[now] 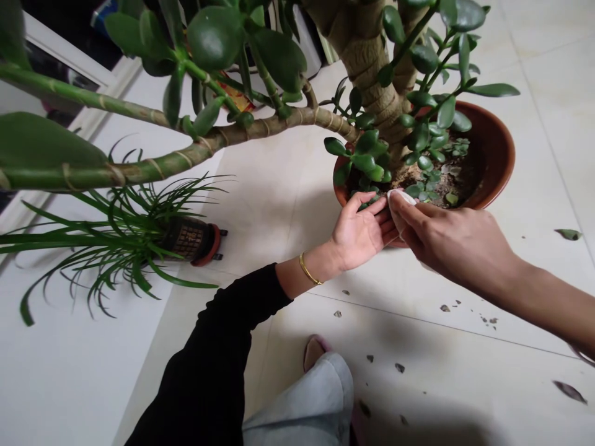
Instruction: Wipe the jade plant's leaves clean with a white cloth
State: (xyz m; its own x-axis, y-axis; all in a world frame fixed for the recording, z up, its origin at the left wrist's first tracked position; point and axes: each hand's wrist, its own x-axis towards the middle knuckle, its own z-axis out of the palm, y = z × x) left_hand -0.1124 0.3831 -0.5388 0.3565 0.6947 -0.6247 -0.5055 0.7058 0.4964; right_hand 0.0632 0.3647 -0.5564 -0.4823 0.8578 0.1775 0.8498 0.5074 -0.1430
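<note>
My left hand (357,235), with a gold bangle on its wrist, is palm up, its fingers stretched out by small green leaves (369,195) at the near rim of a brown pot (502,152). My right hand (458,241) pinches a folded white tissue (402,197) close to the left fingertips. Whether the tissue touches a leaf cannot be made out. From the pot rises a thick-stemmed jade plant (372,71) with rounded, glossy leaves. Soil and small low plants show inside the pot.
A long jade branch (186,155) crosses the upper left. Below it a spiky-leaved plant stands in a dark pot (186,240) with a red saucer. Dry leaves (569,391) and bits lie scattered on the pale tiles. A slippered foot (316,350) shows below my hands.
</note>
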